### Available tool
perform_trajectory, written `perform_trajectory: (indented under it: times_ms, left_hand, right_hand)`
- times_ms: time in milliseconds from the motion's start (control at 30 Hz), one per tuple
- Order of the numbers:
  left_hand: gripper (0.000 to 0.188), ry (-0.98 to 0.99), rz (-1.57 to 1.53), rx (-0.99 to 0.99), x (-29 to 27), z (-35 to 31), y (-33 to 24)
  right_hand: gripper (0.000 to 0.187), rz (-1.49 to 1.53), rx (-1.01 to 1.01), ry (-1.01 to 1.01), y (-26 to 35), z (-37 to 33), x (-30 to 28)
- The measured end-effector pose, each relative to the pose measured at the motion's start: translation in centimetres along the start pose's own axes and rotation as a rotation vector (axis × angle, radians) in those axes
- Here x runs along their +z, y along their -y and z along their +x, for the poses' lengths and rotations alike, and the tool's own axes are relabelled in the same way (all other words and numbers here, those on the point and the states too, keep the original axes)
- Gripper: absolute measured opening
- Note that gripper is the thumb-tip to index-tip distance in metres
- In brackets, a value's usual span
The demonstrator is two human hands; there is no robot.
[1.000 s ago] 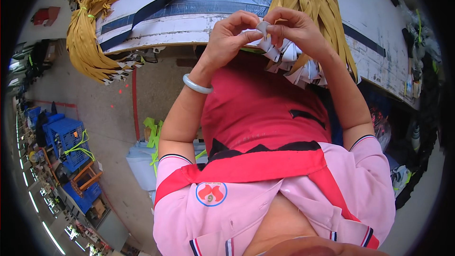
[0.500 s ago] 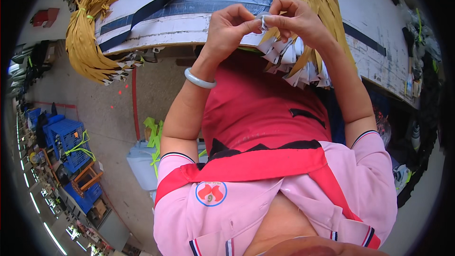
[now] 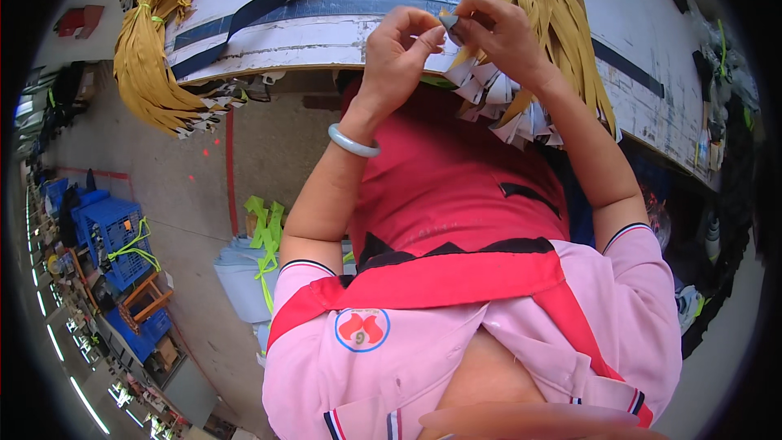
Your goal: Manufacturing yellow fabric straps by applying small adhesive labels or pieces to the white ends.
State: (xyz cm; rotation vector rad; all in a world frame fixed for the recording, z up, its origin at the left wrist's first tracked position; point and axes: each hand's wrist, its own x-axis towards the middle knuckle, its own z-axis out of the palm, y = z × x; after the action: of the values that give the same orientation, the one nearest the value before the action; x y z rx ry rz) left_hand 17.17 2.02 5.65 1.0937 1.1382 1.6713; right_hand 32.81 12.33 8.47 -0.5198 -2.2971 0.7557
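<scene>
Over the near edge of the white table, both my hands are raised close together. My right hand is closed, pinching a small grey-white tab with a bit of yellow at its tip. My left hand, a pale bangle on its wrist, has thumb and forefinger pinched just left of that tab; anything between them is too small to make out. Beneath and behind my right hand lies a thick bundle of mustard-yellow strips, with white-tipped ends hanging over the edge.
A second tied bundle of yellow strips hangs off the table's left end. Dark blue tape runs along the tabletop. Blue crates and a pale pile with lime-green strips are on the floor to the left.
My hands have drawn slightly apart; both were pinching the small pale piece together. The tab now stays with my right hand, turned with its grey face showing.
</scene>
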Motion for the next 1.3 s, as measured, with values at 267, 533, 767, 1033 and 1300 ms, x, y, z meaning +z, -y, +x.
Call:
perform_trajectory:
  times_ms: [267,533,767,1033,1300]
  left_hand:
    - [0.007,0.222,0.522,0.216,-2.2,1.3,-1.3]
    - [0.015,0.131,0.618,0.434,-0.7,0.9,-2.0]
    - [0.018,-0.584,0.350,0.180,-11.2,2.1,-0.9]
    - [0.034,0.079,1.008,0.413,-2.0,-1.1,1.0]
    - [0.046,0.011,1.658,0.322,-10.0,10.9,5.8]
  right_hand:
    - [0.024,0.616,0.417,0.119,1.1,-0.1,-1.0]
    - [0.031,0.584,0.517,0.256,1.0,-0.2,-2.0]
    - [0.029,0.451,0.599,0.115,-1.1,-2.7,-5.3]
    - [0.028,0.313,0.561,0.170,0.5,-4.0,-3.9]
    - [0.023,0.100,0.439,0.280,0.9,-4.3,-3.4]
